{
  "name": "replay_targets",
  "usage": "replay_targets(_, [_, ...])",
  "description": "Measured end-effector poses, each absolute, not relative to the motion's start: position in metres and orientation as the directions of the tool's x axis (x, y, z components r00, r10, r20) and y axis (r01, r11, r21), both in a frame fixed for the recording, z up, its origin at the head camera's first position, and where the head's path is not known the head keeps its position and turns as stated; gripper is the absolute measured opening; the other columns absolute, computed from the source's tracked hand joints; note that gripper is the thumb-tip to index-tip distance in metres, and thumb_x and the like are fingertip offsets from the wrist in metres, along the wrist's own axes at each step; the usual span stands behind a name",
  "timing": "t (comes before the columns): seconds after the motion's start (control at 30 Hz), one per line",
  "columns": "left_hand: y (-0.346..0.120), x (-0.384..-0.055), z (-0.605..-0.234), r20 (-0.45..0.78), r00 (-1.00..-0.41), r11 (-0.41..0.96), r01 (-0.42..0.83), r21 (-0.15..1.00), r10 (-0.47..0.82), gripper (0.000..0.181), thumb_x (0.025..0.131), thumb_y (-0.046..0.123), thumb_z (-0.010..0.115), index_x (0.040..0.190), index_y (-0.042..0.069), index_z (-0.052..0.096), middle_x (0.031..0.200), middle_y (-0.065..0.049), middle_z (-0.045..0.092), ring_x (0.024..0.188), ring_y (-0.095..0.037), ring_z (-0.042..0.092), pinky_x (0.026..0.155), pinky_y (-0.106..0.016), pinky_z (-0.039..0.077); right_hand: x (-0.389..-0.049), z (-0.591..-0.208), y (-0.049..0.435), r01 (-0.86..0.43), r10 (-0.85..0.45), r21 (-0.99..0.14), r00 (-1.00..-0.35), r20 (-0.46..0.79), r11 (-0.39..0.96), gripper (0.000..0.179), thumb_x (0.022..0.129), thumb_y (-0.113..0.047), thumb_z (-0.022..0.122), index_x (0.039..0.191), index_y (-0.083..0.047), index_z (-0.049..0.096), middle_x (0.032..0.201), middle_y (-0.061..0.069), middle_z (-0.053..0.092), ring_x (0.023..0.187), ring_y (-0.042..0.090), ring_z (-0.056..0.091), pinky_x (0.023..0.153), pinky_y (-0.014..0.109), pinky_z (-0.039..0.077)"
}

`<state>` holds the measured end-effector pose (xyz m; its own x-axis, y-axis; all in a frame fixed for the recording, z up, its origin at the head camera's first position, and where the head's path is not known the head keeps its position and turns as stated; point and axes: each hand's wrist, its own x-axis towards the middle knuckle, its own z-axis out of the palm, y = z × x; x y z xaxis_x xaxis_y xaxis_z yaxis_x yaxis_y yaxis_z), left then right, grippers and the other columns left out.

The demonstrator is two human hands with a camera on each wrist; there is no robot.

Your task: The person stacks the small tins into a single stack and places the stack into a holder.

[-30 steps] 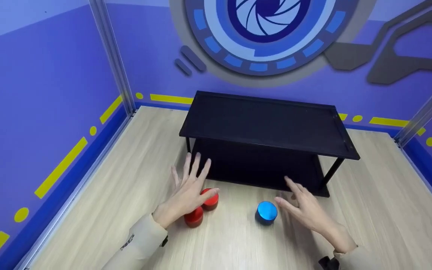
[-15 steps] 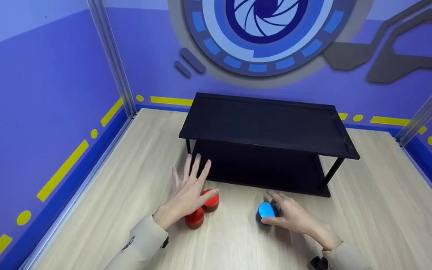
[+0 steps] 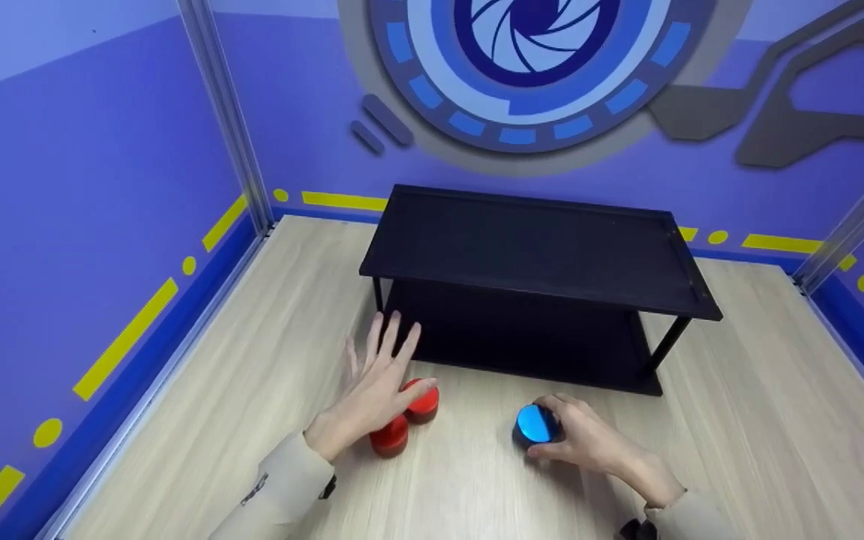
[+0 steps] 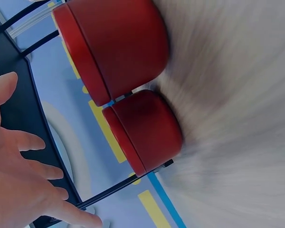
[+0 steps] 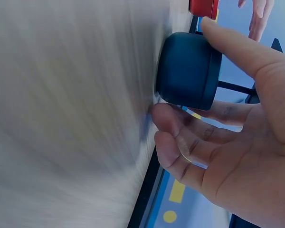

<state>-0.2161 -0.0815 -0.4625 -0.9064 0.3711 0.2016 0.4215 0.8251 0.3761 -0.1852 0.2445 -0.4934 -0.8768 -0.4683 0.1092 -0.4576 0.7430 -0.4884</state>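
Note:
A small round blue lidded tin (image 3: 533,424) stands on the wooden table in front of a black shelf. My right hand (image 3: 586,439) holds it from the right, with the thumb on its near side and the curled fingers around its far side. In the right wrist view the blue tin (image 5: 187,71) sits between thumb and fingers, its base at the tabletop. My left hand (image 3: 372,390) hovers with spread fingers above two red lidded tins, one farther back (image 3: 424,405) and one nearer (image 3: 390,441). It holds nothing, and its wrist partly hides the nearer tin.
Behind the hands stands a two-tier black shelf (image 3: 537,251), with thin posts and a lower board (image 3: 522,334) close to the table. Purple-blue printed panels enclose the table (image 3: 312,262) at the back and sides.
My right hand has moved left and slightly down to the blue tin, and its fingers have curled around it. The left hand and the red tins stay where they were.

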Motion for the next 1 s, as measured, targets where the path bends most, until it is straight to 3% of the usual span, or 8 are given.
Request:
replay_targets(0.23, [-0.089, -0.216, -0.465, 0.196, -0.914, 0.787, 0.406, 0.465, 0.355, 0.078, 0.093, 0.055, 0.052, 0.154, 0.017, 0.023, 0.162, -0.017, 0.011, 0.149, -0.039, 0.002, 0.110, -0.072, 0.001, -0.185, -0.497, 0.245, -0.455, -0.457, -0.530, -0.879, 0.137, 0.715, 0.059, 0.072, -0.034, 0.083, 0.114, 0.003, 0.062, 0.103, 0.011, 0.067, 0.086, 0.017, 0.063, 0.070, 0.025, 0.053])
replay_targets(0.37, [-0.100, -0.213, -0.461, 0.130, -0.923, 0.746, 0.371, 0.553, 0.363, 0.076, 0.093, 0.050, 0.055, 0.154, 0.019, 0.023, 0.161, -0.016, 0.014, 0.149, -0.039, 0.010, 0.113, -0.067, 0.014, -0.185, -0.499, 0.245, -0.463, -0.456, -0.533, -0.876, 0.154, 0.708, 0.058, 0.072, -0.033, 0.084, 0.113, 0.003, 0.063, 0.102, 0.011, 0.067, 0.086, 0.015, 0.063, 0.070, 0.024, 0.052])
replay_targets(0.5, [-0.114, -0.213, -0.461, 0.044, -0.937, 0.707, 0.291, 0.644, 0.346, 0.070, 0.094, 0.031, 0.055, 0.154, 0.022, 0.021, 0.161, -0.015, 0.015, 0.146, -0.035, 0.022, 0.111, -0.059, 0.030, -0.184, -0.498, 0.245, -0.456, -0.452, -0.535, -0.880, 0.149, 0.711, 0.058, 0.071, -0.031, 0.084, 0.112, 0.003, 0.063, 0.102, 0.011, 0.067, 0.087, 0.017, 0.064, 0.071, 0.025, 0.053])
replay_targets(0.63, [-0.127, -0.216, -0.463, -0.018, -0.941, 0.677, 0.231, 0.699, 0.339, 0.076, 0.087, 0.008, 0.054, 0.154, 0.018, 0.021, 0.159, -0.017, 0.020, 0.139, -0.031, 0.034, 0.104, -0.048, 0.039, -0.184, -0.496, 0.245, -0.449, -0.451, -0.536, -0.882, 0.138, 0.715, 0.057, 0.071, -0.030, 0.084, 0.112, 0.004, 0.063, 0.103, 0.012, 0.067, 0.088, 0.019, 0.064, 0.072, 0.026, 0.053])
replay_targets(0.7, [-0.131, -0.217, -0.465, -0.045, -0.935, 0.674, 0.220, 0.706, 0.353, 0.080, 0.083, -0.001, 0.056, 0.154, 0.013, 0.022, 0.158, -0.017, 0.023, 0.136, -0.030, 0.037, 0.100, -0.046, 0.041, -0.184, -0.495, 0.246, -0.448, -0.452, -0.539, -0.882, 0.134, 0.713, 0.057, 0.072, -0.029, 0.084, 0.113, 0.004, 0.063, 0.103, 0.012, 0.068, 0.088, 0.019, 0.064, 0.072, 0.026, 0.053])
replay_targets(0.8, [-0.134, -0.218, -0.468, -0.075, -0.924, 0.686, 0.222, 0.693, 0.376, 0.082, 0.079, -0.009, 0.059, 0.152, 0.008, 0.025, 0.156, -0.019, 0.028, 0.139, -0.033, 0.035, 0.106, -0.048, 0.039, -0.184, -0.496, 0.246, -0.447, -0.452, -0.538, -0.882, 0.132, 0.715, 0.057, 0.072, -0.029, 0.084, 0.113, 0.003, 0.063, 0.103, 0.011, 0.068, 0.089, 0.019, 0.064, 0.073, 0.026, 0.054])
replay_targets(1.0, [-0.135, -0.223, -0.478, -0.051, -0.930, 0.708, 0.241, 0.664, 0.365, 0.076, 0.075, -0.013, 0.063, 0.145, -0.001, 0.037, 0.149, -0.022, 0.040, 0.136, -0.038, 0.040, 0.112, -0.052, 0.033, -0.184, -0.497, 0.244, -0.445, -0.446, -0.528, -0.885, 0.133, 0.723, 0.059, 0.071, -0.029, 0.084, 0.114, 0.005, 0.062, 0.105, 0.013, 0.068, 0.090, 0.022, 0.065, 0.074, 0.028, 0.054])
